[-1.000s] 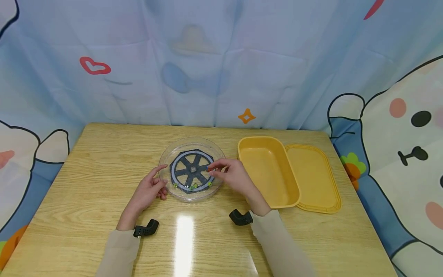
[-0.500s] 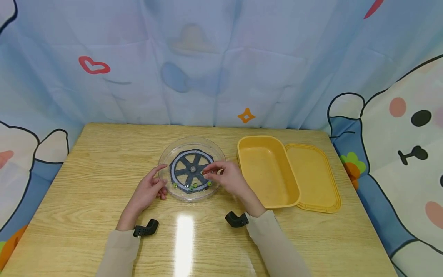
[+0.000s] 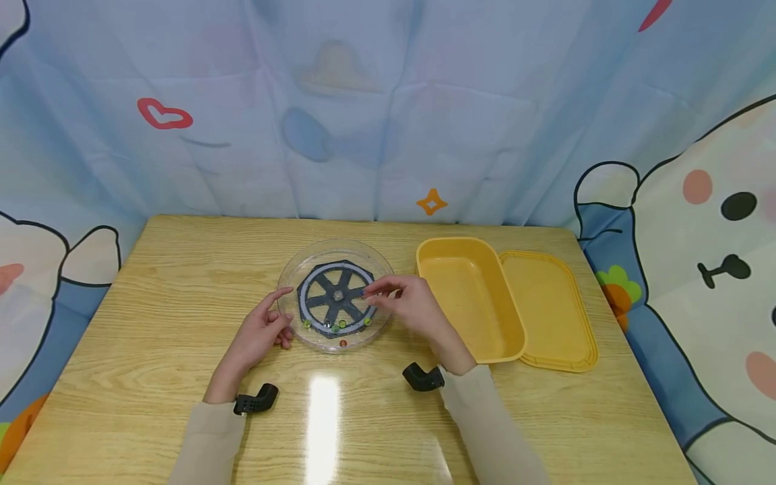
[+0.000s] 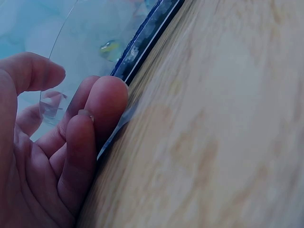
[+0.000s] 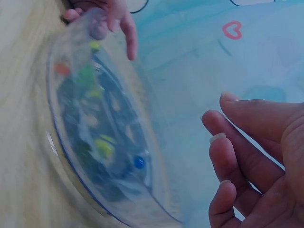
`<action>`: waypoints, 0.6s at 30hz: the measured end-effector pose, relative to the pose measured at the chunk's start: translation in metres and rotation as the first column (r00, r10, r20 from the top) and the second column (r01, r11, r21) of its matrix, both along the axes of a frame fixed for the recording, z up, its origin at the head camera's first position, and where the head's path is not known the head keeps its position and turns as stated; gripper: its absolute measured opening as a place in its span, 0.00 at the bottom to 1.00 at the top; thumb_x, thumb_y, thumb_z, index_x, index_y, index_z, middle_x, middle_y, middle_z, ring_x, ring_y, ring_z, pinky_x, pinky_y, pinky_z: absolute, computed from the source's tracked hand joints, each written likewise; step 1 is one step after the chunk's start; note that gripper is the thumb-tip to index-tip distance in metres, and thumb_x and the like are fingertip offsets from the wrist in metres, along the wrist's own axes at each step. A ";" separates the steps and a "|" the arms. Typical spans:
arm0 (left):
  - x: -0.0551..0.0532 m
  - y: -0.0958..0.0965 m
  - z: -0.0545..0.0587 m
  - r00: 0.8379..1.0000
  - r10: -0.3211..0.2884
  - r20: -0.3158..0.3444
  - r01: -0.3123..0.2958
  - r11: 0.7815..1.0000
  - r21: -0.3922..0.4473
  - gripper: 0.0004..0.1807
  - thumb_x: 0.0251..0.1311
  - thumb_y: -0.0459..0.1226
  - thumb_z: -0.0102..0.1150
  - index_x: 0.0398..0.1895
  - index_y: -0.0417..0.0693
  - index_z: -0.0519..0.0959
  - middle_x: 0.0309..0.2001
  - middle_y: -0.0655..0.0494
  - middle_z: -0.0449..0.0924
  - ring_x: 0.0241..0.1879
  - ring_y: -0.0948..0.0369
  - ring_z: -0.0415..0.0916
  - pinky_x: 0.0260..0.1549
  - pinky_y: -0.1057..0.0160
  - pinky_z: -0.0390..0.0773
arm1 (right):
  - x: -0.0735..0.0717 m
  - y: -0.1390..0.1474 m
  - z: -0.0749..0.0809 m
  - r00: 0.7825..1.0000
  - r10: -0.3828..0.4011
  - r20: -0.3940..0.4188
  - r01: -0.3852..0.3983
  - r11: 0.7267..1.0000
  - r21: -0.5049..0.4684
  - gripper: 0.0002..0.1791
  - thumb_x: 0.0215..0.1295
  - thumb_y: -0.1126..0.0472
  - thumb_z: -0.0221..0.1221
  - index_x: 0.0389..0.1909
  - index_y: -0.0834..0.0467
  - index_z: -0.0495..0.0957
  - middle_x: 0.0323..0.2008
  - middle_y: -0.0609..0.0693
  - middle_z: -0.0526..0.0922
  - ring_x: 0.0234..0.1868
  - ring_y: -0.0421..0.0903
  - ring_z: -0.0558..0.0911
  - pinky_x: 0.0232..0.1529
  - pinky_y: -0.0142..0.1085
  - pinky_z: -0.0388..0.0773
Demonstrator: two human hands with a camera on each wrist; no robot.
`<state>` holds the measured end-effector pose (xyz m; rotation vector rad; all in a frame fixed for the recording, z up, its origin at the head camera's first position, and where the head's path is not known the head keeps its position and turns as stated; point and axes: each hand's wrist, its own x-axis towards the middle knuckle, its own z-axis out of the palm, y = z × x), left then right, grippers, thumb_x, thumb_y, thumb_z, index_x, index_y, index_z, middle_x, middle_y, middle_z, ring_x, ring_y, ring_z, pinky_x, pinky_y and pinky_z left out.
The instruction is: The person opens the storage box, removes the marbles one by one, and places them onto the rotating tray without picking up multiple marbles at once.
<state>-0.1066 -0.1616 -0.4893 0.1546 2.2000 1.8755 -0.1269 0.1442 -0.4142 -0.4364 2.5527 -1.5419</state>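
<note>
A round clear dish (image 3: 315, 252) stands on the table, with a dark six-spoked wheel shape (image 3: 335, 296) in it. Several green-yellow glass marbles (image 3: 342, 325) sit along the wheel's near edge. Nearer the front wall lies a red marble (image 3: 343, 343). The right wrist view shows a blue marble (image 5: 139, 162) inside the dish, apart from the fingers. My left hand (image 3: 262, 330) touches the dish's left rim, index finger and thumb spread along it; the other fingers are curled. Over the dish's right side hovers my right hand (image 3: 409, 306), fingers loosely bent, nothing between them.
Right of the dish stands a deep yellow box (image 3: 469, 303), close to my right forearm. Its matching flat lid (image 3: 548, 313) lies on the table (image 3: 200, 269) against the box's right side. A patterned cloth (image 3: 339, 108) hangs behind the table.
My right hand dipped left over the dish, released the red marble and drew back right. The marble now lies near the front wall. My left hand has stayed put.
</note>
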 end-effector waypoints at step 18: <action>0.001 0.001 0.002 1.000 0.004 0.018 -0.004 1.000 0.007 0.29 0.73 0.32 0.50 0.76 0.52 0.61 0.25 0.43 0.78 0.21 0.54 0.79 0.25 0.57 0.84 | -0.012 0.089 0.024 0.995 -0.061 -0.079 0.069 0.993 0.100 0.10 0.64 0.62 0.67 0.43 0.62 0.86 0.38 0.52 0.87 0.34 0.47 0.79 0.31 0.32 0.76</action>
